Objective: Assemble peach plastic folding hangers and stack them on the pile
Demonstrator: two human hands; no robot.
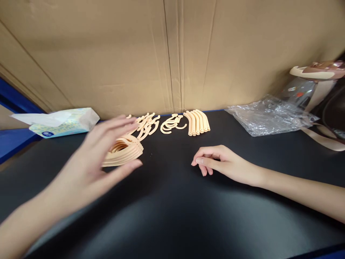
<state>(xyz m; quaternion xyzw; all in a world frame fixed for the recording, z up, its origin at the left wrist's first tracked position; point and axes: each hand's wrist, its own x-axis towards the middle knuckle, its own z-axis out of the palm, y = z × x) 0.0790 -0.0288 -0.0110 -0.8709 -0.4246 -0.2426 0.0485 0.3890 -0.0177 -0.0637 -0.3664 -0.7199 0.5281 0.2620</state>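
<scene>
My left hand (91,162) is open, fingers stretched out and thumb apart, over the left part of the black table (172,216). Behind it, partly hidden, is a stack of cream curved plastic pieces (129,153) that look like hanger bodies. My right hand (215,160) hovers low over or rests on the table, its fingers loosely curled with nothing visible in them. Farther back lie cream curved arm pieces (148,126), a small pile of cream hooks (171,123), and a row of cream bent bars (198,122).
A tissue pack (72,122) lies at the back left, with a tissue sticking out. Crumpled clear plastic bag (269,115) is at the back right, beside a transparent bottle (299,90) with a brown lid and strap. A cardboard wall (121,54) stands along the rear edge.
</scene>
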